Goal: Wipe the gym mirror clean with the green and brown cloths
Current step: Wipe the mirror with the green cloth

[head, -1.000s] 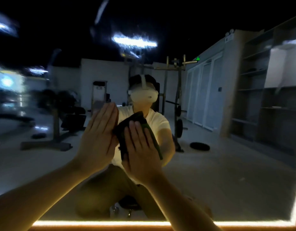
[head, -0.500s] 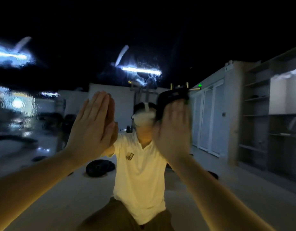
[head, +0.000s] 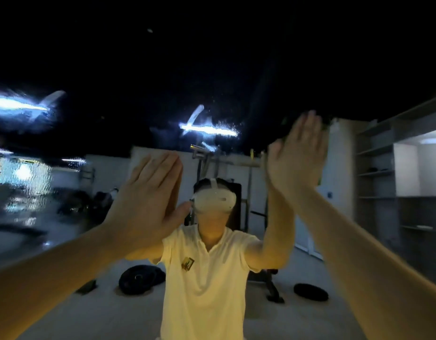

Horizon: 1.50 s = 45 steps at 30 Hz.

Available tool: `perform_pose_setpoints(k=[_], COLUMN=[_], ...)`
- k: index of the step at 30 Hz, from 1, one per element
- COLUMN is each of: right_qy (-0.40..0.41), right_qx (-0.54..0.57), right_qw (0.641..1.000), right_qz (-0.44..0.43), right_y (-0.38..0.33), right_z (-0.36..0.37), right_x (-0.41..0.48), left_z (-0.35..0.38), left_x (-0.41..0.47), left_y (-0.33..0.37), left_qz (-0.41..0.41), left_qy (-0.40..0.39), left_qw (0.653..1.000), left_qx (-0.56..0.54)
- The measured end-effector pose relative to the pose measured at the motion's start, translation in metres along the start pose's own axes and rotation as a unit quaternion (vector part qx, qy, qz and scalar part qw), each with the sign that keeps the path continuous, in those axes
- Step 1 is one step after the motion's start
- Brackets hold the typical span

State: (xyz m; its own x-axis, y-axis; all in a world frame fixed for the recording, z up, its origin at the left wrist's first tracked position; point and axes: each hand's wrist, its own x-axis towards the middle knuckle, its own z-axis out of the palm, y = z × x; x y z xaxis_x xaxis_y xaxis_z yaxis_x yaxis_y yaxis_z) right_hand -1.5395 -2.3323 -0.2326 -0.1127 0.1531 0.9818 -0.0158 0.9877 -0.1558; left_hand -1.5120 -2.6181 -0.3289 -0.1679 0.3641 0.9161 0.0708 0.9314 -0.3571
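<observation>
head view: left hand [head: 148, 204] lies flat on the mirror [head: 212, 57], fingers straight and pressed together, nothing seen under it. right hand [head: 295, 158] sits higher, also flat, fingers straight, blurred. neither cloth is plainly visible; cannot tell if one is under that palm. wet streaks [head: 207, 128] show above the hands. risk: a flat palm pins cloth by pressure only, so it may slip, and bare skin would smear.

A gym: weight plates [head: 141, 278] and a rack [head: 202, 165] reflected in the mirror [head: 212, 57].
</observation>
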Motion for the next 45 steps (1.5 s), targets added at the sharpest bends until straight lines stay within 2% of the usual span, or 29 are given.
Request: perform_pose_setpoints(k=[3, 6, 8, 9, 10, 12, 14, 16, 17, 19, 21, 24, 26, 27, 28, 31, 33, 34, 36, 37, 40, 42, 43, 45], right_qy=[-0.002, -0.051, -0.063, -0.058, -0.052, -0.028, -0.001, -0.008, -0.014, 0.0, 0.014, -0.023, -0.052, -0.054, -0.053, -0.008, -0.02, -0.021, -0.01, -0.006, -0.041, -0.063, -0.054, -0.025], right_qx=[-0.009, 0.01, -0.004, -0.008, -0.011, -0.012, -0.005, 0.008, 0.01, 0.005, -0.018, -0.02, -0.021, -0.025, -0.033, -0.027, -0.021, -0.012, -0.01, -0.015, -0.023, -0.019, -0.028, -0.035], right_qw=[0.986, 0.92, 0.875, 0.875, 0.894, 0.95, 0.989, 1.0, 1.0, 1.0, 0.992, 0.938, 0.896, 0.89, 0.9, 0.972, 0.994, 0.997, 0.996, 0.99, 0.933, 0.897, 0.9, 0.944], right_qz=[-0.168, -0.388, -0.481, -0.48, -0.445, -0.31, -0.145, -0.009, 0.023, -0.001, -0.122, -0.344, -0.441, -0.453, -0.432, -0.235, -0.101, -0.072, -0.092, -0.141, -0.358, -0.438, -0.432, -0.327], right_y=[-0.062, -0.088, -0.071, -0.058, -0.045, -0.019, 0.001, -0.001, -0.013, -0.045, -0.08, -0.106, -0.098, -0.091, -0.084, -0.066, -0.07, -0.08, -0.11, -0.124, -0.147, -0.137, -0.128, -0.106], right_z=[0.005, 0.008, 0.008, 0.008, 0.006, 0.002, -0.001, -0.005, -0.005, -0.002, 0.001, 0.006, 0.003, 0.001, 0.0, -0.009, -0.014, -0.012, -0.009, -0.007, 0.0, -0.006, -0.007, -0.008], right_x=[-0.05, -0.095, -0.09, -0.077, -0.06, -0.013, 0.036, 0.065, 0.069, 0.056, 0.022, -0.026, -0.024, -0.012, 0.003, 0.063, 0.087, 0.088, 0.068, 0.047, -0.022, -0.021, -0.005, 0.038], left_z=[-0.007, -0.013, -0.011, -0.008, -0.004, 0.005, 0.012, 0.016, 0.016, 0.018, 0.019, 0.018, 0.016, 0.015, 0.015, 0.016, 0.018, 0.019, 0.018, 0.018, 0.015, 0.013, 0.013, 0.014], left_x=[0.014, 0.038, 0.057, 0.064, 0.07, 0.075, 0.073, 0.071, 0.07, 0.07, 0.069, 0.067, 0.066, 0.066, 0.065, 0.063, 0.063, 0.063, 0.062, 0.061, 0.061, 0.061, 0.06, 0.059], left_y=[-0.015, -0.042, -0.059, -0.066, -0.071, -0.075, -0.073, -0.073, -0.073, -0.075, -0.078, -0.083, -0.086, -0.087, -0.088, -0.089, -0.09, -0.09, -0.091, -0.092, -0.097, -0.101, -0.102, -0.104], left_qz=[-0.005, -0.078, -0.119, -0.126, -0.126, -0.123, -0.13, -0.128, -0.124, -0.116, -0.107, -0.094, -0.091, -0.089, -0.089, -0.088, -0.084, -0.081, -0.073, -0.07, -0.059, -0.051, -0.046, -0.04], left_qy=[0.062, 0.104, 0.096, 0.084, 0.071, 0.055, 0.058, 0.069, 0.072, 0.073, 0.073, 0.073, 0.068, 0.065, 0.064, 0.06, 0.06, 0.064, 0.07, 0.071, 0.065, 0.059, 0.056, 0.053], left_qw=[0.998, 0.991, 0.988, 0.988, 0.989, 0.991, 0.99, 0.989, 0.99, 0.99, 0.992, 0.993, 0.994, 0.994, 0.994, 0.994, 0.995, 0.995, 0.995, 0.995, 0.996, 0.996, 0.996, 0.997], left_qx=[-0.026, -0.024, -0.022, -0.018, -0.014, -0.007, -0.002, 0.001, 0.003, 0.004, -0.001, -0.007, -0.01, -0.009, -0.007, 0.001, 0.009, 0.01, 0.001, -0.008, -0.036, -0.047, -0.047, -0.038])
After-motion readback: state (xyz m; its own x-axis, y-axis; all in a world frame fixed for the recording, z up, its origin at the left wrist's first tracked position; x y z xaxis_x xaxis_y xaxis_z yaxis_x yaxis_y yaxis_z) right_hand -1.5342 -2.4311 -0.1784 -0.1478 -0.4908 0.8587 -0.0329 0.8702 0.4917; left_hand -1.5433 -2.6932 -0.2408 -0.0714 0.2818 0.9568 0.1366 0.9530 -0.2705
